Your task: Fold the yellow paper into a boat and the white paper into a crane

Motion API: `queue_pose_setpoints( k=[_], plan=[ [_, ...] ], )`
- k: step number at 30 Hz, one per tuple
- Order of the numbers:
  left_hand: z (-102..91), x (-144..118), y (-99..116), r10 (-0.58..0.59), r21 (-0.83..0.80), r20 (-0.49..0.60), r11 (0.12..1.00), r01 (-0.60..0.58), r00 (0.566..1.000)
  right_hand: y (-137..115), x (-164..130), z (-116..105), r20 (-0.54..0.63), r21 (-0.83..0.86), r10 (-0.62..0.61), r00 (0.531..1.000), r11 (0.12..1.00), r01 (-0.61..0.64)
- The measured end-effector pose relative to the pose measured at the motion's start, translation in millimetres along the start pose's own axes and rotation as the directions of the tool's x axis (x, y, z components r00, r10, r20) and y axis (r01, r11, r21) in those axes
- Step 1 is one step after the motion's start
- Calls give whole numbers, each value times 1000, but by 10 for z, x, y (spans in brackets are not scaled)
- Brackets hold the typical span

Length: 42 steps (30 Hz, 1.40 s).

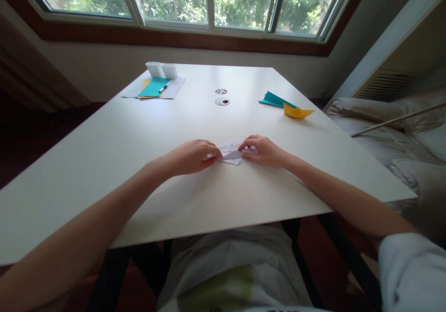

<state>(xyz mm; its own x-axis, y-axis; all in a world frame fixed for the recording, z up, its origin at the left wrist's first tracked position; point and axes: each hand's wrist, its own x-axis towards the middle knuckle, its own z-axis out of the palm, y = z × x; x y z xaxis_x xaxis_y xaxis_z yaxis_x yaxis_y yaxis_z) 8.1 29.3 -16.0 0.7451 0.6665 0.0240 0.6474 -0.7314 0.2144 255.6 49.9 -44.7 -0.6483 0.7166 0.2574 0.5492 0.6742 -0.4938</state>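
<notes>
A small piece of folded white paper (232, 156) lies on the table in front of me, with several creased flaps showing. My left hand (198, 156) pinches its left side between thumb and fingers. On the opposite side, my right hand (261, 151) grips the right end in the same way. The fingers cover both ends of the paper, so only its middle part shows.
The white table (114, 163) carries a yellow paper boat (298, 112) and a teal folded paper plane (277, 100) at right. At back left are teal paper (155, 87), a marker (165, 87) and white boxes (169, 71). Round metal discs (221, 102) sit mid-table.
</notes>
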Motion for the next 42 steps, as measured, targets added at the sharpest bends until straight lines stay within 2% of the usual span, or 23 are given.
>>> queue_pose_setpoints(
  k=[4,10,16,22,31,37,42],
  plan=[
    [173,111,42,-95,-51,-174,995,87,980,-23,10,38,-39,-35,13,999,999,-14],
    [313,239,77,-221,-254,-271,955,152,937,-55,36,98,-106,-99,82,991,991,-92],
    [334,281,66,-317,-306,-262,923,233,912,-76,49,144,-128,-92,131,983,985,-144],
    [384,301,91,-352,-318,-313,914,252,882,-85,67,178,-174,-70,176,969,979,-191],
    [420,334,131,-396,-312,-330,903,297,857,-85,92,198,-161,-41,205,965,976,-214],
    [418,322,135,-400,-308,-316,901,305,861,-102,87,190,-177,-20,239,955,969,-246],
    [366,322,117,-368,-297,-261,910,289,892,-79,82,159,-147,4,233,961,972,-235]
  ],
)
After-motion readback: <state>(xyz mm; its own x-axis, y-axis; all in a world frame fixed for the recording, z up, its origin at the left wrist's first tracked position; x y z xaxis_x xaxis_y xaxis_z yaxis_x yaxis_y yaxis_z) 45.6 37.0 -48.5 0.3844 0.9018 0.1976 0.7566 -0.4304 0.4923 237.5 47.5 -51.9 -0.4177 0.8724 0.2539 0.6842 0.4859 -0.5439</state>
